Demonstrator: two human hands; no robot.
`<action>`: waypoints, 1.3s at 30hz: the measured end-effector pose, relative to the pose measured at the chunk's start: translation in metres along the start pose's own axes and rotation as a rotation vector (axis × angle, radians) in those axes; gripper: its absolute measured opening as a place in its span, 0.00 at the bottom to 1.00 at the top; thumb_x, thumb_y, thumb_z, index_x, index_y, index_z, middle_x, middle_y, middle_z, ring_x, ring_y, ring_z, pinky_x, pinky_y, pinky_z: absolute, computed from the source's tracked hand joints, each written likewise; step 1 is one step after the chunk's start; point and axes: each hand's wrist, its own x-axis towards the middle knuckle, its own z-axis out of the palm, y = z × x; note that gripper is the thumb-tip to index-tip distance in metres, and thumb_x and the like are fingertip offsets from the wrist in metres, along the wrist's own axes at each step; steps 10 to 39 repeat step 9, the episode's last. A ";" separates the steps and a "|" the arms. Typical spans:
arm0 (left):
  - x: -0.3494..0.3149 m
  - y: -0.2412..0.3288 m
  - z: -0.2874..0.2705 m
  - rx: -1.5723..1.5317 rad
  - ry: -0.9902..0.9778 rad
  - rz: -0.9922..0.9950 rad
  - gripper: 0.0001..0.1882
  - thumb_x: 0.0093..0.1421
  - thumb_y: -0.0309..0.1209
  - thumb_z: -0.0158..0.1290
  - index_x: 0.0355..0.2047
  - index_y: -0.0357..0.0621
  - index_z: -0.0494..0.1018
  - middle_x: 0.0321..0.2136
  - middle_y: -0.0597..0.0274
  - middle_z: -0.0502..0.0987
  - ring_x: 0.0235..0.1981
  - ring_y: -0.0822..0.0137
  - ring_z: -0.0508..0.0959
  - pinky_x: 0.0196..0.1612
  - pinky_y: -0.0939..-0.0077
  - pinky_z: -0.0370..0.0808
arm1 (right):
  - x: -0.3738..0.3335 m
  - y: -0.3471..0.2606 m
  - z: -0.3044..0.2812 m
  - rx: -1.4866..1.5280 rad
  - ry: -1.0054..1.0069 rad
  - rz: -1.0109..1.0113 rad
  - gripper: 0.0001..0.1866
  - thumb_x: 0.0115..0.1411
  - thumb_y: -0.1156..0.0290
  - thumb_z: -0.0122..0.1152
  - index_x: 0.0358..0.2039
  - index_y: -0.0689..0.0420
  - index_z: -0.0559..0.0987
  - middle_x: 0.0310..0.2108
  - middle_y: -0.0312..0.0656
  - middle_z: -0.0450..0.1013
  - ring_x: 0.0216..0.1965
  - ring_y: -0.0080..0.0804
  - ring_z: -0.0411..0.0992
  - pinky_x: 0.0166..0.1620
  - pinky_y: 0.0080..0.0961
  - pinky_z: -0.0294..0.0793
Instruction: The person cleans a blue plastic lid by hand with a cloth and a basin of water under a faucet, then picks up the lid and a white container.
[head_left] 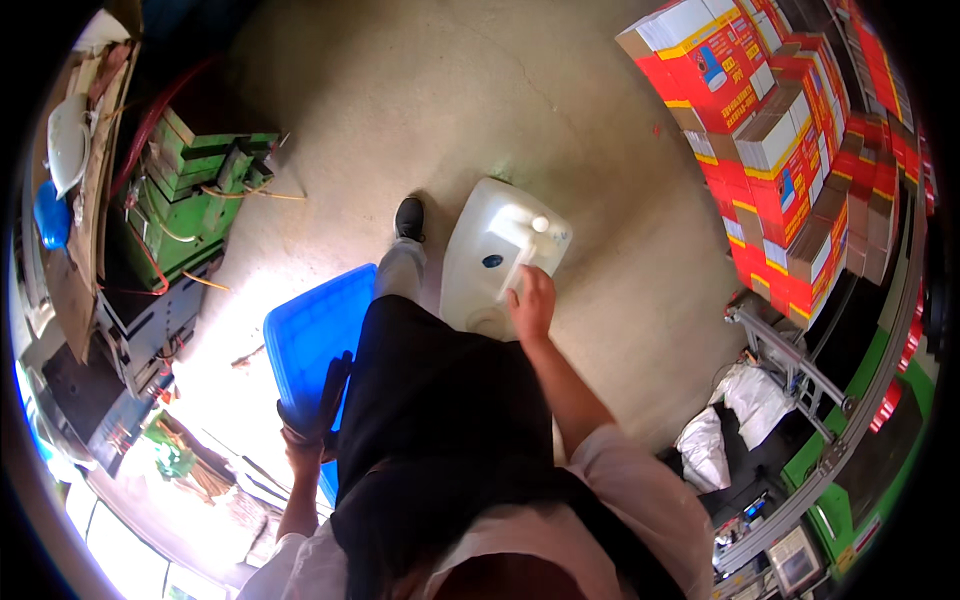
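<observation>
A translucent white plastic jerrycan (467,235) with a pale cap and a moulded handle is in front of me, just right of my forward foot. My right hand (533,300) is closed at the near end of its handle; the fingertips are partly hidden. On my left, a blue plastic bin (318,312) is tilted beside my leg. My left hand (298,432) is closed at its outer edge, in shadow. A dark, long shape (335,392) lies across the blue surface by that hand; I cannot tell what it is.
Stacked red and white cartons (770,150) rise at the far right. A green machine (190,190) with hoses stands on the left. A metal frame (790,365) and white sacks (755,405) are on the right. Concrete floor (380,90) lies ahead.
</observation>
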 end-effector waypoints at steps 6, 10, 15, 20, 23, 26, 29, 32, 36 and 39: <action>-0.006 0.025 0.012 -0.065 -0.038 -0.056 0.36 0.37 0.38 0.59 0.48 0.46 0.58 0.32 0.41 0.76 0.37 0.39 0.76 0.41 0.51 0.72 | -0.010 0.019 0.096 0.454 0.162 0.636 0.38 0.44 0.57 0.71 0.49 0.64 0.63 0.45 0.55 0.67 0.48 0.46 0.67 0.49 0.34 0.65; -0.004 0.048 0.004 -0.180 -0.100 -0.041 0.38 0.34 0.37 0.58 0.49 0.45 0.58 0.33 0.41 0.76 0.39 0.40 0.76 0.43 0.51 0.71 | 0.022 0.038 0.124 0.535 0.284 0.627 0.31 0.46 0.63 0.68 0.45 0.64 0.65 0.31 0.46 0.72 0.30 0.43 0.73 0.34 0.34 0.72; -0.004 0.048 0.004 -0.180 -0.100 -0.041 0.38 0.34 0.37 0.58 0.49 0.45 0.58 0.33 0.41 0.76 0.39 0.40 0.76 0.43 0.51 0.71 | 0.022 0.038 0.124 0.535 0.284 0.627 0.31 0.46 0.63 0.68 0.45 0.64 0.65 0.31 0.46 0.72 0.30 0.43 0.73 0.34 0.34 0.72; -0.004 0.048 0.004 -0.180 -0.100 -0.041 0.38 0.34 0.37 0.58 0.49 0.45 0.58 0.33 0.41 0.76 0.39 0.40 0.76 0.43 0.51 0.71 | 0.022 0.038 0.124 0.535 0.284 0.627 0.31 0.46 0.63 0.68 0.45 0.64 0.65 0.31 0.46 0.72 0.30 0.43 0.73 0.34 0.34 0.72; -0.004 0.048 0.004 -0.180 -0.100 -0.041 0.38 0.34 0.37 0.58 0.49 0.45 0.58 0.33 0.41 0.76 0.39 0.40 0.76 0.43 0.51 0.71 | 0.022 0.038 0.124 0.535 0.284 0.627 0.31 0.46 0.63 0.68 0.45 0.64 0.65 0.31 0.46 0.72 0.30 0.43 0.73 0.34 0.34 0.72; -0.004 0.048 0.004 -0.180 -0.100 -0.041 0.38 0.34 0.37 0.58 0.49 0.45 0.58 0.33 0.41 0.76 0.39 0.40 0.76 0.43 0.51 0.71 | 0.022 0.038 0.124 0.535 0.284 0.627 0.31 0.46 0.63 0.68 0.45 0.64 0.65 0.31 0.46 0.72 0.30 0.43 0.73 0.34 0.34 0.72; -0.004 0.048 0.004 -0.180 -0.100 -0.041 0.38 0.34 0.37 0.58 0.49 0.45 0.58 0.33 0.41 0.76 0.39 0.40 0.76 0.43 0.51 0.71 | 0.022 0.038 0.124 0.535 0.284 0.627 0.31 0.46 0.63 0.68 0.45 0.64 0.65 0.31 0.46 0.72 0.30 0.43 0.73 0.34 0.34 0.72; -0.004 0.048 0.004 -0.180 -0.100 -0.041 0.38 0.34 0.37 0.58 0.49 0.45 0.58 0.33 0.41 0.76 0.39 0.40 0.76 0.43 0.51 0.71 | 0.022 0.038 0.124 0.535 0.284 0.627 0.31 0.46 0.63 0.68 0.45 0.64 0.65 0.31 0.46 0.72 0.30 0.43 0.73 0.34 0.34 0.72; -0.004 0.048 0.004 -0.180 -0.100 -0.041 0.38 0.34 0.37 0.58 0.49 0.45 0.58 0.33 0.41 0.76 0.39 0.40 0.76 0.43 0.51 0.71 | 0.022 0.038 0.124 0.535 0.284 0.627 0.31 0.46 0.63 0.68 0.45 0.64 0.65 0.31 0.46 0.72 0.30 0.43 0.73 0.34 0.34 0.72; -0.004 0.048 0.004 -0.180 -0.100 -0.041 0.38 0.34 0.37 0.58 0.49 0.45 0.58 0.33 0.41 0.76 0.39 0.40 0.76 0.43 0.51 0.71 | 0.022 0.038 0.124 0.535 0.284 0.627 0.31 0.46 0.63 0.68 0.45 0.64 0.65 0.31 0.46 0.72 0.30 0.43 0.73 0.34 0.34 0.72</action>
